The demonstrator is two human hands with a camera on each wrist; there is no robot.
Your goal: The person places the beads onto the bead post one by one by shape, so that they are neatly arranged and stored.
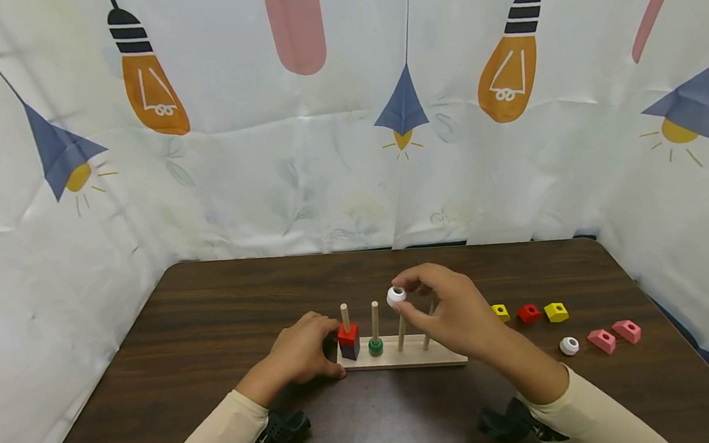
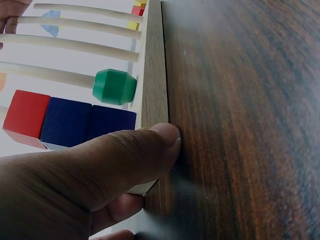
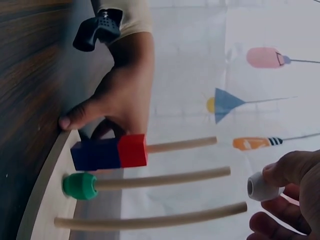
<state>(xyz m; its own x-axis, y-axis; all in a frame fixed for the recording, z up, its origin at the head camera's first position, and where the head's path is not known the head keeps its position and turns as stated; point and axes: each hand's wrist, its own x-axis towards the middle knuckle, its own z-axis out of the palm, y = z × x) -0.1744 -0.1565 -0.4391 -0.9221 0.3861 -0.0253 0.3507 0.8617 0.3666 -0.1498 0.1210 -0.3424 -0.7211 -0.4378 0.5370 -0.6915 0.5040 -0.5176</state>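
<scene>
A wooden peg board (image 1: 398, 360) with upright pegs stands on the table. My left hand (image 1: 302, 347) grips its left end, the thumb (image 2: 150, 145) pressing the front edge of the base. Beside that hand, the leftmost peg carries a red cube (image 3: 132, 150) on top of two dark blue cubes (image 2: 67, 122). A green bead (image 1: 375, 347) sits low on the second peg. Between thumb and fingertips my right hand (image 1: 453, 308) pinches a white bead (image 3: 260, 187), held above the pegs near the tip of the third one and apart from it.
To the right of the board lie a yellow block (image 1: 556, 313), a red block (image 1: 528, 314) and another yellow block (image 1: 500, 312), partly behind my right hand. Nearer are a white bead (image 1: 570, 346) and two pink blocks (image 1: 602, 341). A patterned cloth (image 1: 351, 179) hangs behind the table.
</scene>
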